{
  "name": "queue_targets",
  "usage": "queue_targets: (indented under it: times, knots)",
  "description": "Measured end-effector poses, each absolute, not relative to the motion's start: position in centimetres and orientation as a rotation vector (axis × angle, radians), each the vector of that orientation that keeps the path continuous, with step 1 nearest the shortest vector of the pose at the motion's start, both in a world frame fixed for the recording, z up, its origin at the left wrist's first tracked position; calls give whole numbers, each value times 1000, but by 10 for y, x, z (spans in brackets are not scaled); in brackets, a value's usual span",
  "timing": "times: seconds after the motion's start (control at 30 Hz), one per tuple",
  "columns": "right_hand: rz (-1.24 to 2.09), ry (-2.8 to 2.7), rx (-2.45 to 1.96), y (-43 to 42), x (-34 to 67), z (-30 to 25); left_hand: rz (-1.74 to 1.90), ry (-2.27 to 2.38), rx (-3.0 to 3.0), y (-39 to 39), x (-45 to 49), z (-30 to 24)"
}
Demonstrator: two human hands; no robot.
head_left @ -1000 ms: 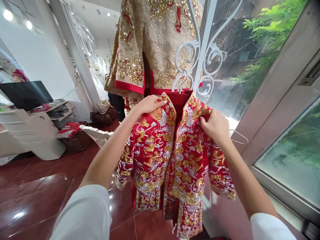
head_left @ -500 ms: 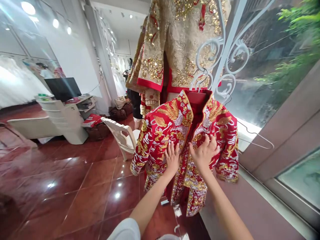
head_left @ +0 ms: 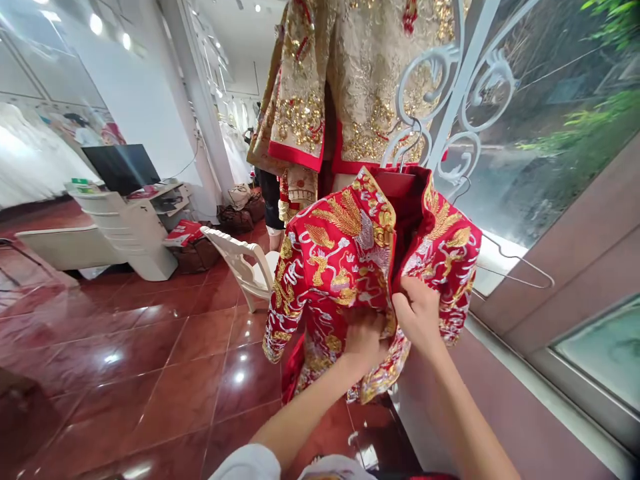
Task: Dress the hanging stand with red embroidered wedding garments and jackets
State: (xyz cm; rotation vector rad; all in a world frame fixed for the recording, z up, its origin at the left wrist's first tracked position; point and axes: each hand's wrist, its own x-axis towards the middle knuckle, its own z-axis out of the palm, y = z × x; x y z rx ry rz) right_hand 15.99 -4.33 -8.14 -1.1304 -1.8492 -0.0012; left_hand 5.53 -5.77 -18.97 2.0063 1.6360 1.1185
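Note:
A red embroidered jacket (head_left: 325,267), worked in gold and silver thread, hangs on a hanger (head_left: 416,137) in front of me. Its front is parted, and dark red lining shows at the collar. My right hand (head_left: 421,312) is closed on the front edge of the panel on the right, below the collar. Against the lower chest of the other panel, near the opening, is my left hand (head_left: 367,339); its fingers are blurred and in shadow, so I cannot see whether they grip the cloth.
Behind the jacket hangs a larger beige-and-gold garment (head_left: 360,87) with red trim. A white scrolled metal stand (head_left: 453,100) and a bare wire hanger (head_left: 520,263) are beside the window. To the left are a white chair (head_left: 245,257), a desk (head_left: 135,233) with a monitor (head_left: 123,167), and bags (head_left: 237,217).
Both hands lay spread on the jacket's front. Now the right hand has closed on the front edge, the left has moved lower and inward, and the collar opening gapes wider.

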Motion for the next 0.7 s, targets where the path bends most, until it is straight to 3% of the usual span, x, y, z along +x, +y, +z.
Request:
queue_targets:
  times: [0.23, 0.43, 0.53, 0.6, 0.7]
  knots:
    - [-31, -1856, -1230, 10, 132, -109, 1132, 1676, 1800, 6, 69, -193]
    - [61, -1839, -1105, -4, 152, -124, 1204, 1677, 1770, -29, 56, -228]
    - [245, -1617, -1050, -29, 176, -179, 1248, 1505, 1288, -62, 42, -281]
    - [352, -1146, -1254, -43, 195, -236, 1166, 1418, 910, -76, 31, -321]
    - [861, -638, -1330, -57, 217, -318, 1100, 1358, 645, -82, 20, -366]
